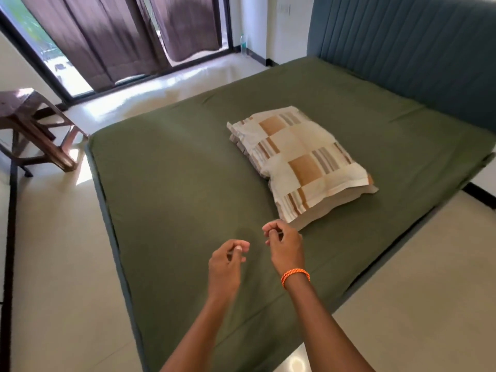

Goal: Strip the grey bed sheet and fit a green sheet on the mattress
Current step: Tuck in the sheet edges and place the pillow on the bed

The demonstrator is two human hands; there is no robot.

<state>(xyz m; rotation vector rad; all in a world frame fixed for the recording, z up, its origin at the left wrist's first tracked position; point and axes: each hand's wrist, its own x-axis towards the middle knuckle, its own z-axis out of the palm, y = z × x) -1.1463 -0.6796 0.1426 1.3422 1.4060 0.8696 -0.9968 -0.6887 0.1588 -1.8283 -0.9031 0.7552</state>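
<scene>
Green sheet point(174, 183) covers the mattress, smooth; pillow point(300, 167) lies on it at 1 o'clock from the hands. Left hand point(225, 267) and right hand point(285, 247) hover above it, fingers curled, thumb against fingertips; whether they pinch anything, cannot tell. Cloth looks light, limp and grippy: best pinched at edges or corners.

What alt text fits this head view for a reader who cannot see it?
A green sheet covers the mattress, with a checked pillow lying on it. Above its near end hover the left hand and right hand, fingers curled, holding nothing visible.
</scene>
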